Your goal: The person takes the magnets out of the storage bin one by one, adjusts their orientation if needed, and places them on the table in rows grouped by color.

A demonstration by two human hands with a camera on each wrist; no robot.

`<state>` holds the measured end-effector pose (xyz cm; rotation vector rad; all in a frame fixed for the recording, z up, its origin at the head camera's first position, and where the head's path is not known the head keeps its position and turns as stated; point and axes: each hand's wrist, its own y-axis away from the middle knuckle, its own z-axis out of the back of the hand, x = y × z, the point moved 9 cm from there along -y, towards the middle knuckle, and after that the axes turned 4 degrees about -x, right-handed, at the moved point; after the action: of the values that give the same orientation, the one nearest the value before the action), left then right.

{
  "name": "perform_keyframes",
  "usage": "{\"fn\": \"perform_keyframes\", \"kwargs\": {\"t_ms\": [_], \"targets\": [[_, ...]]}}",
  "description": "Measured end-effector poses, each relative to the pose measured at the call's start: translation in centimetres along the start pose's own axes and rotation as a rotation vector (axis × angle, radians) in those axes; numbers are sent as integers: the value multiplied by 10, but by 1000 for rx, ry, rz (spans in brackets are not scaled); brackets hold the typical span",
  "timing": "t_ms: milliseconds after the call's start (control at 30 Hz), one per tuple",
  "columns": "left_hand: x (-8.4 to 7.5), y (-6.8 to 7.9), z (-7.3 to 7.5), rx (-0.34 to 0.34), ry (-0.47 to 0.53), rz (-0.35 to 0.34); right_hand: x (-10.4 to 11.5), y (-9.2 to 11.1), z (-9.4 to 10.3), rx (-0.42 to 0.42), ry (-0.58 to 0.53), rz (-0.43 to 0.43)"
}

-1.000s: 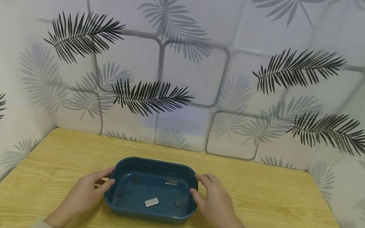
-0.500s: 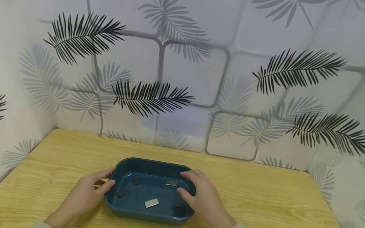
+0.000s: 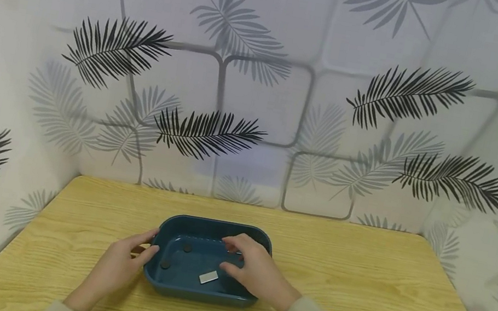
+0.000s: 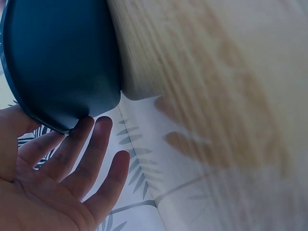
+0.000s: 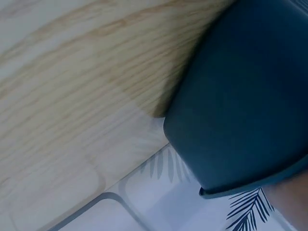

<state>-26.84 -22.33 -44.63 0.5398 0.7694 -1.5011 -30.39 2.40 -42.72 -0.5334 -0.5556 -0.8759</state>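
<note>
A dark teal rectangular dish (image 3: 199, 296) with rounded corners stands on the table. My left hand (image 3: 116, 264) holds its left rim, thumb over the edge and fingers outside; the left wrist view shows this hand (image 4: 57, 187) at the dish's corner. Over the right half of the dish hangs my right hand (image 3: 258, 275), thumb and fingers curved apart. Its fingertips overlap a flat silver block at the back of the dish, mostly hidden. Another silver block (image 3: 208, 277) lies near the front. Two dark discs (image 3: 187, 248) lie at the left; the right hand hides the right side.
The wood-grain table (image 3: 346, 284) extends on both sides of the dish. A leaf-patterned covering (image 3: 259, 96) rises behind it and along the sides. In the right wrist view the dish's outer wall (image 5: 240, 106) fills the right part.
My right hand has left the dish's right rim and moved left over its inside, covering the disc and block there. My left hand keeps its hold, and the dish stays in place.
</note>
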Motion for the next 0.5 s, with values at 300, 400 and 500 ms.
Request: {"fn": "perform_keyframes", "kwargs": {"t_ms": [300,400,500], "targets": [[-1,0,0,2,2,-2,-1,-8,-18,68,23,17],[0,0,0,1,2,2,-1,-10,-21,88,29,23],[1,0,0,-1,3,5,0,-12,-25,118,32,19]]}}
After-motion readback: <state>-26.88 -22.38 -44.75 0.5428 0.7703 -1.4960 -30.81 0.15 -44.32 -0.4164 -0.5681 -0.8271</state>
